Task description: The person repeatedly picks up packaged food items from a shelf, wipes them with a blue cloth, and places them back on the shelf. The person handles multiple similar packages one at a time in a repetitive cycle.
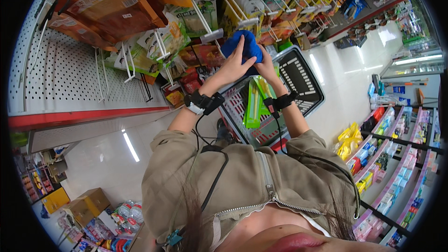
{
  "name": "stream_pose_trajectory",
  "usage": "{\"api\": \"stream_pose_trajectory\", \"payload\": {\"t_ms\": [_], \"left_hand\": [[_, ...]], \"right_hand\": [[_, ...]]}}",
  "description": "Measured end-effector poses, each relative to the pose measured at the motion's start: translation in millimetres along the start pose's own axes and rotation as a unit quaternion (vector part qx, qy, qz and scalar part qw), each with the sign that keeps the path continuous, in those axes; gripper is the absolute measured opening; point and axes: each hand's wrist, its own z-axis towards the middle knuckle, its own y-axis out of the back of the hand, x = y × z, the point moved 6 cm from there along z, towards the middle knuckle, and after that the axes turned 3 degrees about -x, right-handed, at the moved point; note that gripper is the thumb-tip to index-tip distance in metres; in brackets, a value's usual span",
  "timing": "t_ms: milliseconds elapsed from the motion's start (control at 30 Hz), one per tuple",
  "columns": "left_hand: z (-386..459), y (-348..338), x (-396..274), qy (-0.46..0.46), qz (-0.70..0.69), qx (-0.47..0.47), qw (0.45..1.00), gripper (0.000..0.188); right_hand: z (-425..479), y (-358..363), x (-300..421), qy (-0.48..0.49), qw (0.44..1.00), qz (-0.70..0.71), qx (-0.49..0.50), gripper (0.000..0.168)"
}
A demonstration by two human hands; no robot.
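A bunched blue cloth (244, 47) is held between both hands in front of the pegboard display. My left hand (236, 61) grips it from the near left side, its index finger lying over the cloth. On the right side my right hand (265, 64) holds it, partly hidden by the cloth. Below and to the right of the hands stands a shopping basket or small cart (316, 87) with dark slotted sides. Green snack packets (252, 106) lie in it. Close beyond the cloth is a white metal display hook (211, 36) with a price-tag holder.
Large orange-brown bags (112, 7) hang at the upper left on a white perforated panel (66, 66). A red-edged shelf (87, 113) runs below. Stocked shelves (392, 168) stand at the right, and a cardboard box (87, 204) sits at the lower left.
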Motion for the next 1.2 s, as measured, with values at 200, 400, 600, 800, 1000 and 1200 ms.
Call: {"api": "stream_pose_trajectory", "payload": {"t_ms": [200, 400, 600, 800, 1000, 1200], "left_hand": [[-28.3, 29.8, -38.9, 0.049, -0.057, 0.011, 0.997, 0.051], [-30.9, -37.0, -24.4, 0.012, 0.131, 0.254, 0.958, 0.037], [-37.4, -158.4, 26.7, 0.167, 0.285, 0.474, 0.816, 0.031], [-52.0, -230.6, 180.3, 0.238, 0.301, 0.360, 0.850, 0.038], [-44.5, -197.8, 148.1, 0.455, 0.108, 0.004, 0.884, 0.042], [-14.8, -195.8, 107.9, 0.204, 0.074, -0.022, 0.976, 0.029]], "right_hand": [[-40.7, 62.0, 83.6, 0.054, 0.993, -0.078, -0.064, 0.034], [-102.2, 146.0, 123.1, 0.024, 0.955, -0.109, -0.274, 0.045], [-174.6, 180.7, 79.8, -0.146, 0.848, -0.303, -0.410, 0.047], [-198.9, 180.8, 76.7, -0.161, 0.865, -0.245, -0.407, 0.043], [-208.9, 186.0, 65.7, -0.180, 0.879, -0.192, -0.399, 0.042], [-201.0, 184.0, 69.2, -0.157, 0.890, -0.181, -0.388, 0.041]]}}
